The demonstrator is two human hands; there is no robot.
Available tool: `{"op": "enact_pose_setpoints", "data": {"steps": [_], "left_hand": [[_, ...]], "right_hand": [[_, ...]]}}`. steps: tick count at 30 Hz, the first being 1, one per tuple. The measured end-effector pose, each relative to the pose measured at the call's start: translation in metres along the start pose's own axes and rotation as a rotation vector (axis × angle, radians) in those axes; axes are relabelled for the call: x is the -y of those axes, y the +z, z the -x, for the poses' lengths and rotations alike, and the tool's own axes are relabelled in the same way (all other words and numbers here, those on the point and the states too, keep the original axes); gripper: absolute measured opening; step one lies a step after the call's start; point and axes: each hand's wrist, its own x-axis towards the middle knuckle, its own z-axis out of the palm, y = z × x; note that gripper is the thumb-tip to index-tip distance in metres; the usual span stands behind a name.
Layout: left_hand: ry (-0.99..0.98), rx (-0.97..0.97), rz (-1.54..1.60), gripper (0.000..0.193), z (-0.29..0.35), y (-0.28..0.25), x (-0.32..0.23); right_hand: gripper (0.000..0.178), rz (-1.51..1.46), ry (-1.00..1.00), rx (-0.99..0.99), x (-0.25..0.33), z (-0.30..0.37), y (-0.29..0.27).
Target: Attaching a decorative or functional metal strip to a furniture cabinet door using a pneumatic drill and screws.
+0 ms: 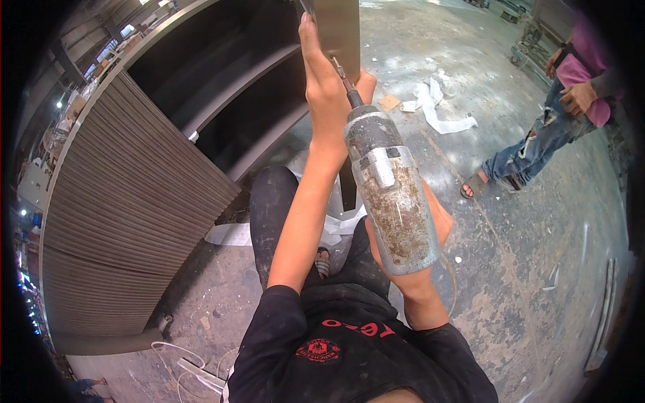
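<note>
My right hand is wrapped round a worn, grey power screwdriver with scuffed, rusty-looking patches. Its body hides most of my fingers. A thin bit sticks out of its nose, pointing up and away from me past my left hand. That hand straddles a narrow brown cabinet panel, thumb on the right side and fingers stretched up along the left. A small dark metal piece shows at its fingertips, cut off by the top edge. The panel belongs to a dark cabinet with shelves.
Brown ribbed slats cover the cabinet's left part. A person in torn jeans stands on the right. White wrapping scraps and a cable lie on the concrete floor. My knees are close beneath the tool.
</note>
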Motion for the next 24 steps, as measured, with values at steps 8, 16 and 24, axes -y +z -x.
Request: {"op": "enact_pose_setpoints", "data": {"steps": [8,16,24], "left_hand": [[0.001,0.006,-0.013,0.095,0.001,0.000,0.002],[-0.035,0.016,0.002,0.094,-0.001,-0.002,0.004],[-0.024,0.003,0.010,0.093,-0.003,-0.002,0.007]], "right_hand": [[0.026,-0.038,0.012,-0.013,-0.002,-0.002,0.003],[0.025,-0.012,-0.009,-0.013,-0.002,-0.004,0.008],[0.025,-0.056,0.003,-0.035,-0.002,-0.008,0.012]]}}
